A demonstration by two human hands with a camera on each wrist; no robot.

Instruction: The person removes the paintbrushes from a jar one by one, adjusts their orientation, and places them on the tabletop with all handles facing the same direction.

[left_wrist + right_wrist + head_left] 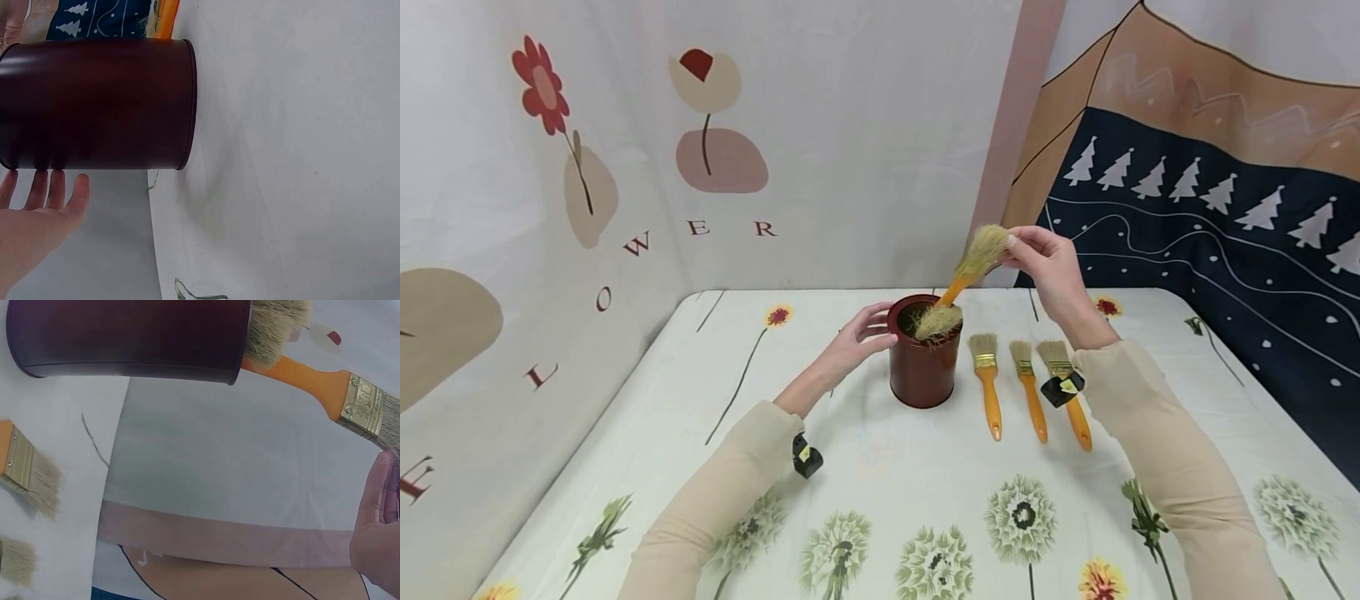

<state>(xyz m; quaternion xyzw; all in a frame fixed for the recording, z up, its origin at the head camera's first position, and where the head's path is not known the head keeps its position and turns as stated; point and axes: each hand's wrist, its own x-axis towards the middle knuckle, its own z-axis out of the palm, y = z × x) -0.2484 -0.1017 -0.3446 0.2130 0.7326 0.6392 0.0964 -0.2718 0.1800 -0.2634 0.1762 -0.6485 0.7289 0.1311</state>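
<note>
The left hand (853, 343) touches the left side of the can (922, 375) with its fingertips, fingers extended and slightly spread. The can stands upright on the white counter (865, 450), dark red and glossy, with a narrow rim at base and mouth. Pale, straggly bristles (938, 323) push over its right front rim; how many brushes they belong to is hard to tell. Out of the mouth the raised brush (973, 260) leans up to the right, its orange handle down in the can, its metal band brassy, its pale tan bristles bushy and uppermost. Right of the can lies a wide brush (985, 367), bristles pointing away, then a narrower brush (1027, 379), both orange-handled with brassy bands. Above, the right hand (1048, 271) pinches the raised brush's bristle tips between thumb and fingers. Below its sleeve lies a third brush (1079, 425), partly hidden by a black wrist camera (1063, 388).
</note>
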